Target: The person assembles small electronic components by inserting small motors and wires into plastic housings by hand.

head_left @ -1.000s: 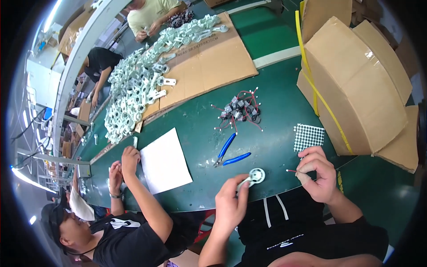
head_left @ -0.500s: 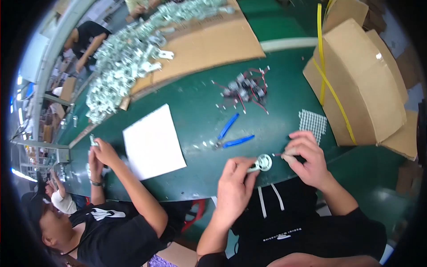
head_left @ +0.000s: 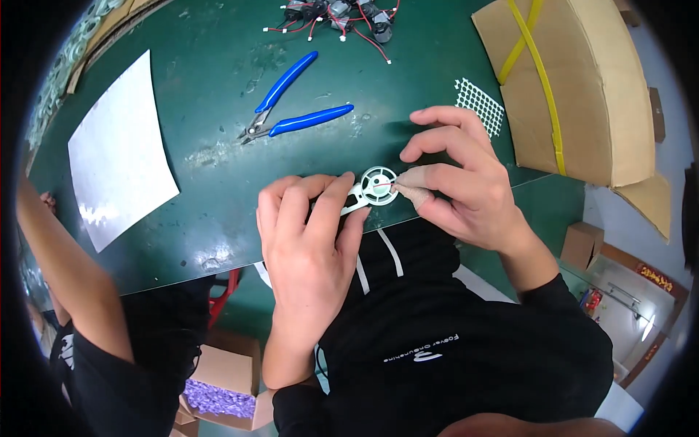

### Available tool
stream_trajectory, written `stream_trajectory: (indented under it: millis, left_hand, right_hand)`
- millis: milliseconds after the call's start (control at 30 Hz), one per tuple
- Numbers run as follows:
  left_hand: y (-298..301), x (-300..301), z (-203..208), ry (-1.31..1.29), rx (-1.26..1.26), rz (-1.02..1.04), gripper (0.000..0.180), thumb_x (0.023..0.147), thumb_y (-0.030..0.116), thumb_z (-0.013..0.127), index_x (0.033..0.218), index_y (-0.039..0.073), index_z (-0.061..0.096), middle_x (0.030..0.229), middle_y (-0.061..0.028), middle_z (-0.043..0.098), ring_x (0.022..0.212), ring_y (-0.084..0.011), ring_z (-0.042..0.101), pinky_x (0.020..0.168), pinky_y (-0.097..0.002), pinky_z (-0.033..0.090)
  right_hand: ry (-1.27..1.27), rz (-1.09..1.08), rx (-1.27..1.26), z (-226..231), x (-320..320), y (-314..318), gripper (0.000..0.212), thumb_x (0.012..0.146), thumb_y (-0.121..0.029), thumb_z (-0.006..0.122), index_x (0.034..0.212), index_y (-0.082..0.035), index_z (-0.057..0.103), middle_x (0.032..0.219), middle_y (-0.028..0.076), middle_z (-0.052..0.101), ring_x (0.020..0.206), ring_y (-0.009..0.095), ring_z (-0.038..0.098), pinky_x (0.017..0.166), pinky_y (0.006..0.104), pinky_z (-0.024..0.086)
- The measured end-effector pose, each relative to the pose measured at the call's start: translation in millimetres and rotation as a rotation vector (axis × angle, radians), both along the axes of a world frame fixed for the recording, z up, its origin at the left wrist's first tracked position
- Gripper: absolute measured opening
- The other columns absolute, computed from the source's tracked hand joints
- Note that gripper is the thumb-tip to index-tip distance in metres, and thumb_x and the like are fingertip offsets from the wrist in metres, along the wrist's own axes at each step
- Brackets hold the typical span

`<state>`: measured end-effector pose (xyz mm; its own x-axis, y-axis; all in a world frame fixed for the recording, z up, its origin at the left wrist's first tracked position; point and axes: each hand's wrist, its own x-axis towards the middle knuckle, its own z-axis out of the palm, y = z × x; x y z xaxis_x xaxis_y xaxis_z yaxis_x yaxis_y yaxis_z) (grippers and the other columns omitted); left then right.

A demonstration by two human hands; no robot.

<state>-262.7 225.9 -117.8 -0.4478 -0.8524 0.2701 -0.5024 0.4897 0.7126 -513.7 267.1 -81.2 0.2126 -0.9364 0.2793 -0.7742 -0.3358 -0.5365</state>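
My left hand (head_left: 309, 226) grips the handle end of a pale green plastic part (head_left: 378, 171), whose round end is a spoked ring turned upward. My right hand (head_left: 466, 178) pinches a thin reddish wire (head_left: 386, 183) at the ring's right edge, the other fingers spread. Beige coverings wrap its thumb and index fingertips. The wire lies across the ring; what else the pinch holds is hidden. Blue-handled cutting pliers (head_left: 256, 125) lie with handles apart, beyond my left hand. A small white grid piece (head_left: 480, 107) rests beyond my right hand.
Small dark motors with red wires (head_left: 338, 14) are heaped at the far side. A white sheet (head_left: 124, 156) lies left on the green table (head_left: 218, 164). A cardboard box with yellow straps (head_left: 575, 87) stands right. At left reaches another person's arm (head_left: 73, 255); below sits a box of purple bits (head_left: 218, 400).
My right hand has brought the wire from beside the ring onto it. The view has tilted down and closer, so the far pile of pale parts is mostly out of sight.
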Motion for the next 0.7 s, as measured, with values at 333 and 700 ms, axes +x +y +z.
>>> stream_trajectory:
  millis: [333,700]
  left_hand:
    - [1,3,-7,0.072,0.041,0.017,0.040,0.082,0.008,0.098,0.121,0.007,0.090,0.117,-0.0040,0.077,0.111,-0.0309,0.067,0.096,-0.0456,0.055]
    - [-2,0,-3,0.087,0.019,0.030,0.040,0.079,0.002,0.099,0.119,0.006,0.091,0.110,-0.0057,0.078,0.106,-0.0304,0.068,0.089,-0.0433,0.059]
  right_hand:
    - [0.120,0.108,0.075,13,10,-11,0.020,0.079,-0.002,0.090,0.100,-0.004,0.087,0.128,0.013,0.077,0.140,0.047,0.068,0.112,0.0552,0.059]
    - [0.223,0.137,0.081,15,21,-11,0.026,0.081,0.003,0.088,0.105,-0.002,0.082,0.133,0.015,0.076,0.141,0.047,0.068,0.109,0.0543,0.061]
